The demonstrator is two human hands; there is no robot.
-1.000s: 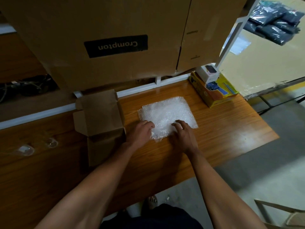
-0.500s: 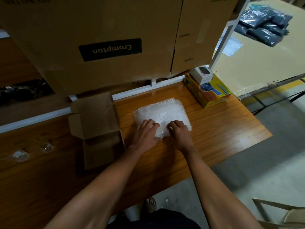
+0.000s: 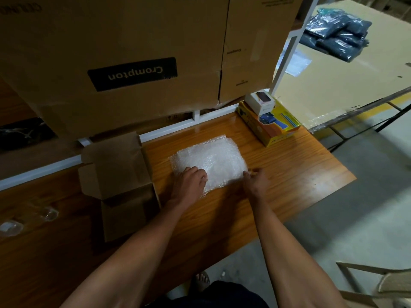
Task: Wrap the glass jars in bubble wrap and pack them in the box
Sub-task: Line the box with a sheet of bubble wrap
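A sheet of bubble wrap lies flat on the wooden table. My left hand rests on its near left part, fingers curled down into the wrap. At the near right corner my right hand pinches the wrap's edge. A small open cardboard box lies just left of the wrap, flaps spread. Two clear glass jars stand far left on the table, dim and hard to make out.
Large Crompton cartons stand behind the table on a white frame. A yellow box with a small white box on top sits at the back right corner. The table's right edge drops to the floor.
My right hand has slid right along the wrap's near edge to its corner. My left hand stays on the near left part.
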